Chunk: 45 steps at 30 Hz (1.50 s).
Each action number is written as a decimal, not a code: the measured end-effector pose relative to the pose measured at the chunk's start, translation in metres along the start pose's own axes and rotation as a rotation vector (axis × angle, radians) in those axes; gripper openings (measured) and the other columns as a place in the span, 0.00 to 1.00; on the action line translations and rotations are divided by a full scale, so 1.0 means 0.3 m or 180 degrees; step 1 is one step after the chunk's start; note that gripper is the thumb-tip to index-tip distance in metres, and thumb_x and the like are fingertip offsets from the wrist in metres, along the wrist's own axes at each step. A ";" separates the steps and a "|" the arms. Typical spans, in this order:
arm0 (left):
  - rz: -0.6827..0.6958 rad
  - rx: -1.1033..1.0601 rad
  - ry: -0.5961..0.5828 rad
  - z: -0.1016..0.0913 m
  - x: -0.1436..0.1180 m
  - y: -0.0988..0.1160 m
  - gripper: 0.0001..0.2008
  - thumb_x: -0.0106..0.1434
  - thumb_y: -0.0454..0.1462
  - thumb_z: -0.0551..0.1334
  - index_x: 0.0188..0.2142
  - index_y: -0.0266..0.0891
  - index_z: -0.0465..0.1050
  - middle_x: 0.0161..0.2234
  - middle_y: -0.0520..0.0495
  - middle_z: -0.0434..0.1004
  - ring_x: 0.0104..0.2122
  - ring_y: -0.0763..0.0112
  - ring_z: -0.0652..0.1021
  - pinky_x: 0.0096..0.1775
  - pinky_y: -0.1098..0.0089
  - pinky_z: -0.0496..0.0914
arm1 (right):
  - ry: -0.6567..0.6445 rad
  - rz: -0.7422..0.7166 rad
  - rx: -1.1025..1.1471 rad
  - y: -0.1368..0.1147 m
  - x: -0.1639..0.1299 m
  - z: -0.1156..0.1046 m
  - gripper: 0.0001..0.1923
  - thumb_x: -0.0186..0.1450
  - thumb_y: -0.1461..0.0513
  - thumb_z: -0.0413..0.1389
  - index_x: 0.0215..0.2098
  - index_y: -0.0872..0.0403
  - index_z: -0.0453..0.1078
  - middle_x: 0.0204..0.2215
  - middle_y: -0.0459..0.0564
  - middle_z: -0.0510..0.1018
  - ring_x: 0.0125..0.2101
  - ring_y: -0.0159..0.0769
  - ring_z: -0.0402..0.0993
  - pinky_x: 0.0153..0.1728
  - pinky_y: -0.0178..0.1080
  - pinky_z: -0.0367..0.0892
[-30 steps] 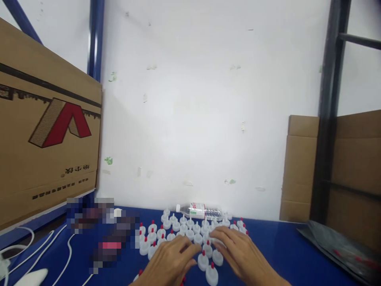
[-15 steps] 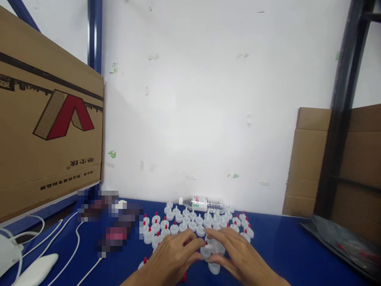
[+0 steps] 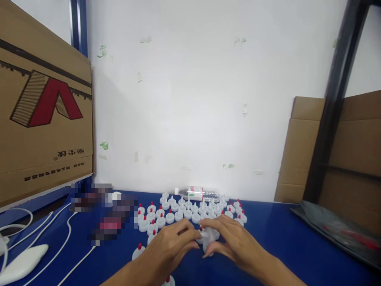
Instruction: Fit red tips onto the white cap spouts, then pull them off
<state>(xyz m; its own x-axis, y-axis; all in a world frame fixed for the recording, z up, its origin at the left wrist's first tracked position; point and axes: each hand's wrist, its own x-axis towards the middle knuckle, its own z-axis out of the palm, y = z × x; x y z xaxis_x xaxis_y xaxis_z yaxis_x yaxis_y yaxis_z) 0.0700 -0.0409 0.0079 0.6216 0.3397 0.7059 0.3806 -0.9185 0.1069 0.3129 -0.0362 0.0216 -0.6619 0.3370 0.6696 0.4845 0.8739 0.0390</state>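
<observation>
Several small white caps with red tips (image 3: 178, 212) stand in rows on the blue table (image 3: 276, 246). My left hand (image 3: 169, 248) and my right hand (image 3: 233, 242) rest close together at the near edge of the group. Their fingers cup a few white caps (image 3: 208, 235) between them. One cap (image 3: 138, 251) stands alone to the left of my left hand, and another (image 3: 168, 280) sits near my left wrist. Behind the caps a clear water bottle (image 3: 198, 193) lies on its side against the white wall.
A large cardboard box (image 3: 41, 119) stands at the left, with white cables (image 3: 62, 246) and a white device (image 3: 22, 262) below it. Flattened cardboard (image 3: 297, 151) and a dark shelf post (image 3: 333, 99) are at the right, with a dark plastic bag (image 3: 336, 230) on the table.
The view has tilted down and shifted slightly. My two hands have drawn closer together around a few caps at the near edge of the group.
</observation>
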 end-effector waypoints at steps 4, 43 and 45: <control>-0.0067 -0.0224 0.0060 -0.009 0.005 0.003 0.09 0.78 0.36 0.53 0.49 0.40 0.71 0.40 0.45 0.73 0.34 0.69 0.77 0.37 0.72 0.72 | -0.0061 -0.0021 -0.0082 0.004 -0.012 0.013 0.31 0.64 0.43 0.60 0.57 0.51 0.65 0.35 0.48 0.81 0.33 0.38 0.78 0.37 0.38 0.71; -0.0419 0.0635 -0.0079 -0.038 0.059 0.011 0.24 0.81 0.43 0.46 0.34 0.38 0.75 0.30 0.49 0.76 0.32 0.68 0.75 0.34 0.70 0.67 | 0.0472 -0.0500 -0.0375 -0.077 0.047 -0.008 0.15 0.78 0.61 0.49 0.61 0.54 0.62 0.43 0.54 0.83 0.41 0.39 0.81 0.45 0.42 0.77; -0.0373 0.0779 -0.0198 -0.057 0.060 -0.022 0.21 0.80 0.41 0.49 0.34 0.38 0.75 0.31 0.48 0.77 0.34 0.66 0.74 0.37 0.68 0.67 | 0.0368 -0.0436 -0.0365 -0.032 0.034 -0.020 0.13 0.76 0.60 0.51 0.57 0.52 0.66 0.43 0.53 0.83 0.40 0.39 0.82 0.44 0.41 0.77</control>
<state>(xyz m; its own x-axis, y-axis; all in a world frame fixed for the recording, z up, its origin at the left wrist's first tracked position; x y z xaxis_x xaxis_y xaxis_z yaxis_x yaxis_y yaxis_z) 0.0669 -0.0323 0.0319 0.6014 0.4596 0.6535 0.6017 -0.7987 0.0078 0.3048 -0.0434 0.0326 -0.6591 0.1696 0.7327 0.4609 0.8609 0.2153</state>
